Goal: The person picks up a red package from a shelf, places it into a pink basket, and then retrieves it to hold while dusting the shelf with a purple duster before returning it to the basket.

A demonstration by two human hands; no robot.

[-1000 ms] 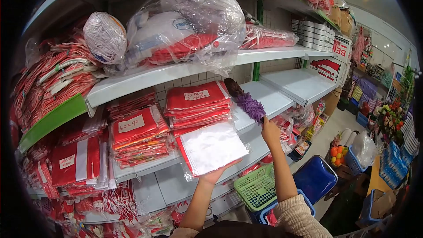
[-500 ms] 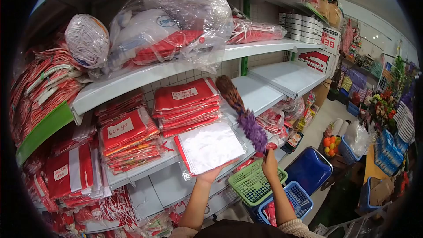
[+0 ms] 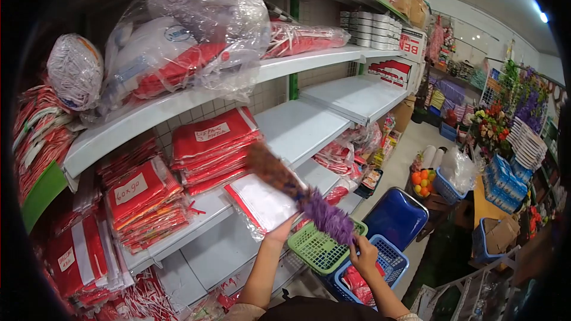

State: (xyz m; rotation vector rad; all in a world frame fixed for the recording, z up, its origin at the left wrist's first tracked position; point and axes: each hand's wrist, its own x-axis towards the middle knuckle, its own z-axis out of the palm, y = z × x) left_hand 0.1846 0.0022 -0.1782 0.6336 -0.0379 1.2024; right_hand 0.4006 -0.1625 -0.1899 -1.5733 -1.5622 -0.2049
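Observation:
My right hand [image 3: 364, 254] is closed round the handle end of a feather duster [image 3: 326, 214], purple near my hand and brown toward the tip. The duster's brown end is blurred and reaches across a plastic-wrapped red-and-white cloth packet [image 3: 262, 197]. My left hand [image 3: 281, 230] grips the near edge of that packet, with its fingers hidden underneath. Beyond it, on the shelf, lies a stack of red packets [image 3: 211, 148] with a handwritten label. Another labelled stack, marked 60x90 [image 3: 140, 193], sits to its left.
A large clear plastic bag [image 3: 190, 35] fills the upper shelf [image 3: 297, 62], whose front edge overhangs the stacks. Below my right hand are a green basket [image 3: 318, 252] and a blue basket [image 3: 389, 255]. A blue padded seat [image 3: 395, 220] stands beside them.
My right hand has swung the feather duster leftward, so it now overlaps the cloth packet. The packet stays in my left hand. My view has turned a little to the right.

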